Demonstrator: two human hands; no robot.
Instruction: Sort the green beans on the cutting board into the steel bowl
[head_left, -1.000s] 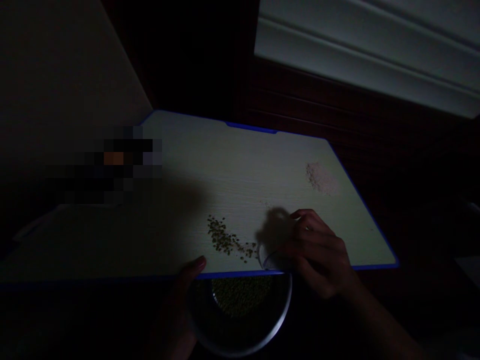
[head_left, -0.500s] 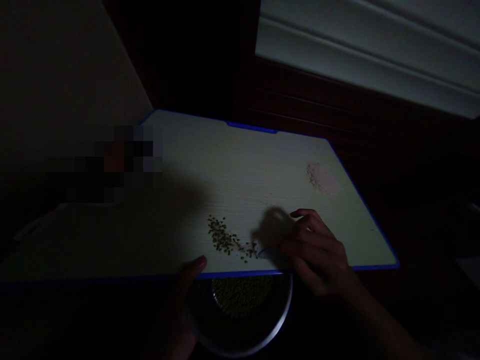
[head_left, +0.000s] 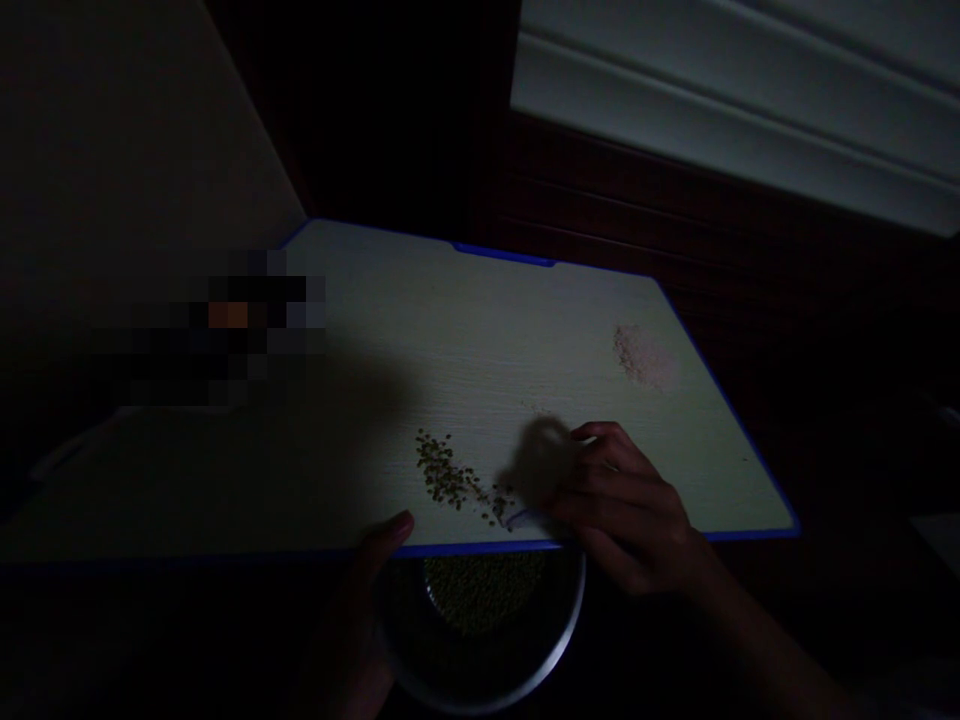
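Note:
Small green beans (head_left: 442, 475), looking like mung beans, lie scattered near the front edge of a pale, blue-edged tabletop (head_left: 480, 340). My right hand (head_left: 626, 505) is closed, its fingers pinching a small thin tool (head_left: 523, 517) whose pale, bluish tip touches the surface beside the rightmost beans. Most of that tool is hidden by the fingers. Below the edge is a round metal bowl (head_left: 559, 650) with many green beans inside. My left hand (head_left: 371, 600) is against the bowl's left side, its thumb over the tabletop edge; its other fingers are hidden in the dark.
A small heap of pinkish-white grains (head_left: 643, 357) sits on the right part of the tabletop. A blurred-out patch (head_left: 217, 330) covers something at the left. Behind are dark wooden panels (head_left: 600, 190) and a pale ridged surface (head_left: 720, 100). The light is very dim.
My right hand has shifted slightly left and toward me. The tool's tip has moved nearer the front edge, with a few beans around it displaced.

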